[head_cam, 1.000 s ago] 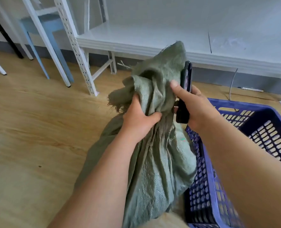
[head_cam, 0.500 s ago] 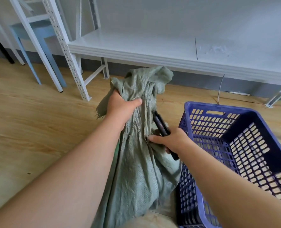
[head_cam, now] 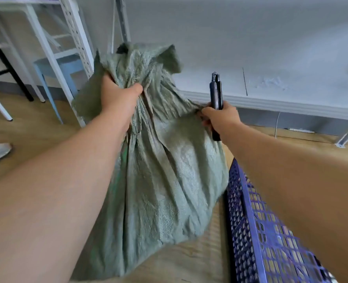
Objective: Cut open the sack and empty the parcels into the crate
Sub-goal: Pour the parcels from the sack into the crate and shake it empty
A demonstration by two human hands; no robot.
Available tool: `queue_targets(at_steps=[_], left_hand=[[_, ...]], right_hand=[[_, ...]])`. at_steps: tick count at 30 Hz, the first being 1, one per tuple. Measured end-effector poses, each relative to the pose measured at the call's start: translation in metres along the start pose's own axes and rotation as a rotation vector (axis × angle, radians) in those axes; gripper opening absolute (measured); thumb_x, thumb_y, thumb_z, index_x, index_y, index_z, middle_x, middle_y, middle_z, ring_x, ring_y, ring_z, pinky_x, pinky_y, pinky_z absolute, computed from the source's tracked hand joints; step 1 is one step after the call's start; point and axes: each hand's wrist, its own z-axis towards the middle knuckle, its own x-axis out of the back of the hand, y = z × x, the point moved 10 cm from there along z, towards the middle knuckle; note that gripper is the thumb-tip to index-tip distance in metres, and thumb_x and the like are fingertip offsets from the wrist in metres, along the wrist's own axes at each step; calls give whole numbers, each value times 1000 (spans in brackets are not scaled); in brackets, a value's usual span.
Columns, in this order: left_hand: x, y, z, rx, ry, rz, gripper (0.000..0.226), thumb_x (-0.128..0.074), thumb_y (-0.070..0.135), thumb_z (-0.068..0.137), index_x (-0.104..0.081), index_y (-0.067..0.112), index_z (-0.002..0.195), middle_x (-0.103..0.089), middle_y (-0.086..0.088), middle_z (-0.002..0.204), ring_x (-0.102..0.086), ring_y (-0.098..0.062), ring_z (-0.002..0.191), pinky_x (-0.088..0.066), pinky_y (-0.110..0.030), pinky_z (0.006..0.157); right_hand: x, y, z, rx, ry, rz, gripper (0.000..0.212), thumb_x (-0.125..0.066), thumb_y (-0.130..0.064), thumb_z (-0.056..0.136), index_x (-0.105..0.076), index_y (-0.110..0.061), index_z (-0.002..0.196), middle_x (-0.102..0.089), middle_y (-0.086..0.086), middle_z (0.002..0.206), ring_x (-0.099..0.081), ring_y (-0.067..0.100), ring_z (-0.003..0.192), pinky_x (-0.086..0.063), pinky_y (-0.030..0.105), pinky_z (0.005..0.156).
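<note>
Sack (head_cam: 159,170): upright beside crate (head_cam: 261,231). Left hand (head_cam: 120,97) clamps the gathered neck; right hand (head_cam: 220,117) grips cutter (head_cam: 216,92), apparently pinching cloth too.

**Green sack held up beside the blue crate**

The sack (head_cam: 161,176) is a dull green woven bag, creased and bulging in its lower half, hanging upright with its bottom at or near the wooden floor. Its neck is bunched and gathered at about 11 o'clock in the view, the loose top flopping above the gathers. Its right edge is pulled out sideways toward 1 o'clock. No parcels show; the cloth hides whatever is inside.

The crate (head_cam: 256,227) is blue-purple plastic with lattice walls. It stands on the floor at 4 to 5 o'clock, its near wall just beside the sack's lower right side.
</note>
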Motion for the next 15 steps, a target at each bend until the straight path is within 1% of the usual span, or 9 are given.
queue_targets(at_steps=[2, 4, 7, 8, 9, 10, 12, 13, 15], left_hand=[[-9, 4, -1, -13, -87, 58, 55, -70, 13, 83, -48, 19, 132, -55, 9, 108, -51, -11, 93, -37, -23, 82], [-17, -8, -5, 26, -125, 105, 57, -70, 12, 82, -46, 16, 132, -52, 7, 107, -49, -13, 96, -37, -24, 83], [-33, -42, -19, 108, -181, 122, 71, -75, 12, 75, -41, 15, 138, -55, 2, 123, -53, -18, 110, -42, -30, 97], [-44, -52, -26, 114, -219, 119, 74, -75, 12, 73, -40, 17, 139, -56, 0, 127, -55, -20, 114, -43, -33, 100], [-56, -57, -35, 109, -263, 107, 76, -74, 11, 73, -39, 19, 140, -57, 0, 128, -55, -20, 114, -44, -33, 99], [-71, -60, -43, 94, -303, 86, 76, -72, 8, 75, -36, 21, 142, -56, 2, 128, -55, -18, 113, -43, -30, 96], [-101, -55, -56, 43, -354, 34, 80, -66, 3, 80, -28, 24, 147, -52, 6, 130, -51, -13, 112, -39, -26, 92], [-117, -48, -62, 3, -380, 27, 81, -64, 1, 81, -26, 26, 148, -51, 7, 129, -50, -11, 111, -39, -25, 90], [-153, -28, -79, -118, -484, 82, 78, -62, 1, 81, -29, 30, 146, -54, 6, 127, -53, -12, 109, -44, -27, 90]], right_hand=[[13, -2, 10, -35, 29, 23, 12, -65, -9, 86, -61, -14, 97, -65, 7, 72, -56, 15, 47, -46, 20, 43], [25, 5, 16, -84, 39, 101, 23, -64, -7, 88, -61, -10, 110, -64, 9, 75, -57, 14, 46, -42, 16, 38], [22, 20, 10, -78, -51, 98, 28, -64, -8, 90, -57, -12, 117, -61, 11, 80, -60, 11, 42, -45, 20, 42], [19, 27, 4, -82, -78, 57, 30, -65, -10, 90, -57, -13, 118, -62, 10, 82, -60, 10, 43, -47, 22, 45], [16, 34, -3, -92, -95, 46, 31, -68, -14, 89, -58, -14, 119, -64, 9, 85, -60, 10, 46, -48, 24, 49], [12, 40, -10, -114, -113, 86, 30, -70, -18, 88, -60, -16, 117, -66, 8, 90, -60, 11, 49, -48, 24, 52], [9, 42, -24, -139, -141, 274, 25, -72, -27, 87, -63, -20, 110, -66, 5, 99, -58, 12, 53, -47, 25, 55], [12, 37, -29, -118, -142, 360, 23, -72, -30, 87, -63, -24, 108, -65, 3, 99, -57, 11, 52, -47, 25, 55], [32, 25, -34, -17, -111, 419, 22, -72, -34, 87, -63, -27, 106, -62, 0, 89, -55, 11, 52, -47, 24, 54]])
